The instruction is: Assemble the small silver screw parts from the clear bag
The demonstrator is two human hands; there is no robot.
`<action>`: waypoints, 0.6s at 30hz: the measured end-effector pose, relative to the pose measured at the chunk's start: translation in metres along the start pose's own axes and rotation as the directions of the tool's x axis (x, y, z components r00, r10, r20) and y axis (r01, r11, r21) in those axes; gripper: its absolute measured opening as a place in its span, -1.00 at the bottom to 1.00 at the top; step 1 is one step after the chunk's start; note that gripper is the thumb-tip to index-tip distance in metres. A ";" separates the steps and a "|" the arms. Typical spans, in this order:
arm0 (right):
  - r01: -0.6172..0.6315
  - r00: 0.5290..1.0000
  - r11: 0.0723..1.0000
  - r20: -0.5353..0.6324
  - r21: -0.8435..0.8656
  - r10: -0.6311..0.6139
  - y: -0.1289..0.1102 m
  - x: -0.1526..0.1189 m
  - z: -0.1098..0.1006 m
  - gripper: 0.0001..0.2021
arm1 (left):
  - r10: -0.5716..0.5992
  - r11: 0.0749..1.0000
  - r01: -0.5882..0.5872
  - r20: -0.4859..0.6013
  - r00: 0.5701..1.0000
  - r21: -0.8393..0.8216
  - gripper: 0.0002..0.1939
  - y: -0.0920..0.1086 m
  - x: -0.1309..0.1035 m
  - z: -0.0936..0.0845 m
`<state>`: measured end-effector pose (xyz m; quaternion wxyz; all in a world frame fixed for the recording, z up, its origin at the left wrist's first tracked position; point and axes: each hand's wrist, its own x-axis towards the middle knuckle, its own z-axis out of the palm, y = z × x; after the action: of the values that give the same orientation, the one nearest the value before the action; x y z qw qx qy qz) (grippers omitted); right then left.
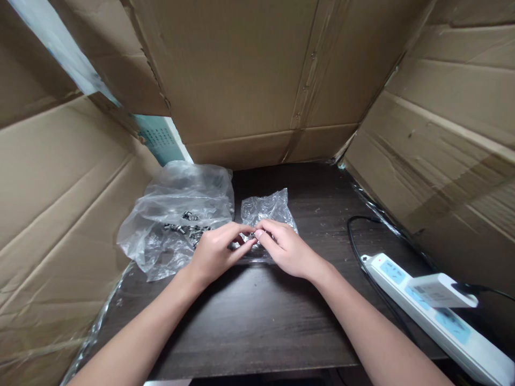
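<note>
Left hand (217, 244) and right hand (288, 247), fingertips (249, 229) close together

Here on the desk (257, 327), left bag (189, 185) with small parts (187, 228) on or in it; right bag (265, 206) beside it, and before that, left hand (219, 246) and right hand (284, 244) meet, small piece (252, 235) between. Far right, power strip (453, 324), adapter (440, 292) plugged in; cardboard (261, 80) left, right, behind.

1 head-worn view, looking forward and down, close above tabletop (261, 332)
</note>
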<state>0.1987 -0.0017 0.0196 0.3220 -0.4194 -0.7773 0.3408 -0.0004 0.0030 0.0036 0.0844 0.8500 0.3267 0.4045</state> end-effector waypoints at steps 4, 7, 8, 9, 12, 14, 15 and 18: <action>-0.012 1.000 1.000 0.004 -0.004 0.012 0.001 0.000 0.000 -0.73 | -0.001 1.000 0.001 0.006 1.000 -0.012 -0.88 0.000 0.000 0.000; -0.022 1.000 1.000 -0.001 0.007 0.022 -0.001 0.000 -0.001 -0.79 | 0.000 1.000 0.000 -0.005 1.000 0.000 -0.87 0.000 -0.001 -0.001; -0.026 1.000 1.000 -0.002 0.011 0.026 -0.002 -0.001 -0.001 -0.82 | 0.000 1.000 0.000 -0.010 1.000 0.004 -0.87 0.000 -0.001 -0.001; -0.030 1.000 0.999 -0.002 0.013 0.030 -0.002 -0.001 -0.002 -0.84 | 0.000 1.000 0.000 -0.010 1.000 0.006 -0.87 0.000 -0.001 -0.001; -0.033 0.999 0.999 -0.002 0.008 0.033 -0.003 -0.001 -0.002 -0.84 | -0.002 1.000 0.002 -0.004 1.000 0.004 -0.87 0.000 -0.001 -0.001; -0.026 1.000 1.000 -0.005 0.003 0.026 -0.003 -0.001 -0.001 -0.82 | 0.000 1.000 0.000 -0.001 1.000 0.006 -0.87 -0.001 0.000 -0.001; -0.021 1.000 1.000 -0.008 0.001 0.021 -0.003 0.000 -0.001 -0.80 | 0.001 1.000 -0.001 0.000 1.000 0.009 -0.87 -0.002 0.000 -0.001; -0.010 1.000 1.000 0.000 -0.002 0.010 -0.002 0.000 0.000 -0.75 | -0.006 1.000 0.005 0.006 1.000 0.021 -0.86 -0.003 -0.001 -0.001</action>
<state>0.1975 -0.0025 0.0210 0.3198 -0.4237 -0.7755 0.3417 -0.0028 0.0045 0.0023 0.0776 0.8512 0.3330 0.3981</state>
